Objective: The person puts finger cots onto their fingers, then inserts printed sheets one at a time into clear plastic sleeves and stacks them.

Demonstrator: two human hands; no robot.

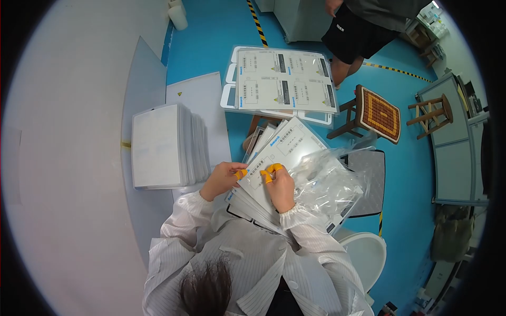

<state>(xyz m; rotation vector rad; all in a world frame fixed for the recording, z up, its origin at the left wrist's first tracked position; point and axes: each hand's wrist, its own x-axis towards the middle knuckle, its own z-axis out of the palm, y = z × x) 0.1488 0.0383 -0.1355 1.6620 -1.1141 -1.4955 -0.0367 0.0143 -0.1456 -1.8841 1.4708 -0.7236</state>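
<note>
On my lap lies a fanned pile of white printed sheets (pixel 284 142). My left hand (pixel 224 178), with a yellow finger cover, has its fingers closed at the left edge of the top sheet. Over the printed face of that sheet is my right hand (pixel 279 187), its fingers in yellow covers and bent together in a pinch; whatever is between them is too small to name. Crumpled clear plastic film (pixel 329 181) spreads over the right part of the pile, beside my right hand.
A stack of white panels (pixel 158 147) stands at the left on a grey board (pixel 203 100). Ahead, more printed sheets (pixel 284 79) lie on a support. A stool with a woven seat (pixel 380 115), a wooden stool (pixel 435 111), a white bin (pixel 366 258) and a standing person (pixel 363 31) are around.
</note>
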